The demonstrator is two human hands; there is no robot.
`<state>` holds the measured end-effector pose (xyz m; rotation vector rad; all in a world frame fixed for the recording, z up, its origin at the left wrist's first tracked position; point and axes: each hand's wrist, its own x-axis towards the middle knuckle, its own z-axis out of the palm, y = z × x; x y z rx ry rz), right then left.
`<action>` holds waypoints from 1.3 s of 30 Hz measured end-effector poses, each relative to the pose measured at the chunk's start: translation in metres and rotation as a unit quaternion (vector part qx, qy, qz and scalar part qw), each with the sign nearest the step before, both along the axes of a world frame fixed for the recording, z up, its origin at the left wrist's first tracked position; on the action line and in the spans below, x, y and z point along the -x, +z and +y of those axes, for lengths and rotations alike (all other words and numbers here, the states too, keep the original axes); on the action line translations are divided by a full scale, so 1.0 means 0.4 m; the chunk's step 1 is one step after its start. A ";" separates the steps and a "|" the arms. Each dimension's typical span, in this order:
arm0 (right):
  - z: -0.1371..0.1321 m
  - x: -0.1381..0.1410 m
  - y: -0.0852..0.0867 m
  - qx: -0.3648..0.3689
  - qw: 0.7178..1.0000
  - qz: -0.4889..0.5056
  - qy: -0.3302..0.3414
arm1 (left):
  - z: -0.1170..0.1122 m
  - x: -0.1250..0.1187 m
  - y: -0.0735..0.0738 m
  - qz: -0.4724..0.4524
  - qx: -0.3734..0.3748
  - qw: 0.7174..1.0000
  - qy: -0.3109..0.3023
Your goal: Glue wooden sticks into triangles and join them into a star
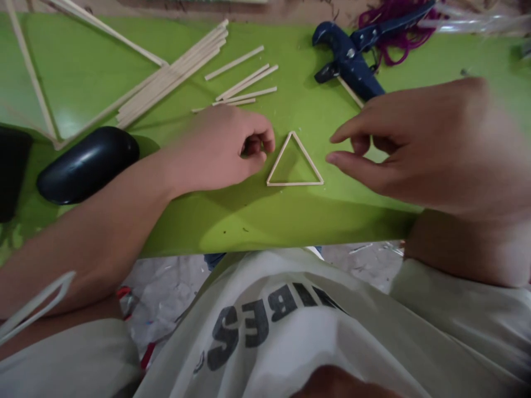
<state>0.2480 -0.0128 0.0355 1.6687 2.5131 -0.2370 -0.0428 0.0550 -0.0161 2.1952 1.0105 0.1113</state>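
Note:
A small triangle of thin wooden sticks [295,183] lies flat on the green tabletop [244,221], between my two hands. Just left of it is my left hand [232,143], its fingers loosely curled, thumb and index tips slightly apart, and nothing visible in them. My right hand [415,143] hovers to the right of the triangle, thumb and index finger apart with nothing between them. Beyond my left hand lie several short cut sticks [249,83]. Above my right hand rests a dark blue hand cutter [352,58], and a thin stick [350,92] pokes out beside it.
A bundle of longer sticks [174,74] lies at the upper left, touching a large stick frame [33,77]. A black, rounded case [89,163] sits near my left forearm. Purple string [394,50] is heaped behind the cutter. The table's front edge runs before my lap.

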 end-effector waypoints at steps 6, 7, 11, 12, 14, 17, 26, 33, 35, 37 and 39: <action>-0.046 0.015 0.022 0.009 0.992 -0.086 0.090 | -0.044 0.007 -0.011 0.063 -0.111 0.990 -0.054; -0.053 0.019 0.019 0.013 0.991 -0.088 0.098 | -0.053 0.004 -0.015 0.076 -0.130 0.987 -0.054; -0.057 0.017 0.004 0.046 0.989 -0.070 0.124 | -0.082 -0.015 -0.023 0.096 -0.162 0.982 -0.025; -0.053 0.015 0.001 0.059 0.988 -0.063 0.129 | -0.087 -0.019 -0.023 0.095 -0.168 0.981 -0.024; -0.042 0.011 -0.003 0.074 0.987 -0.049 0.131 | -0.095 -0.023 -0.019 0.098 -0.177 0.979 -0.029; -0.028 0.014 -0.013 0.080 0.989 -0.036 0.117 | -0.104 -0.024 -0.011 0.108 -0.175 0.978 -0.038; -0.030 0.029 -0.035 0.094 0.988 -0.032 0.116 | -0.113 -0.026 -0.008 0.116 -0.150 0.981 -0.030; -0.024 0.033 -0.032 0.078 0.990 -0.037 0.111 | -0.113 -0.029 -0.008 0.105 -0.152 0.982 -0.032; -0.026 0.034 -0.037 0.065 0.991 -0.035 0.112 | -0.114 -0.031 -0.005 0.097 -0.154 0.983 -0.032; -0.029 0.034 -0.041 0.055 0.992 -0.033 0.111 | -0.115 -0.032 -0.003 0.093 -0.155 0.983 -0.029; -0.030 0.036 -0.043 0.050 0.992 -0.033 0.107 | -0.116 -0.031 -0.004 0.089 -0.157 0.983 -0.024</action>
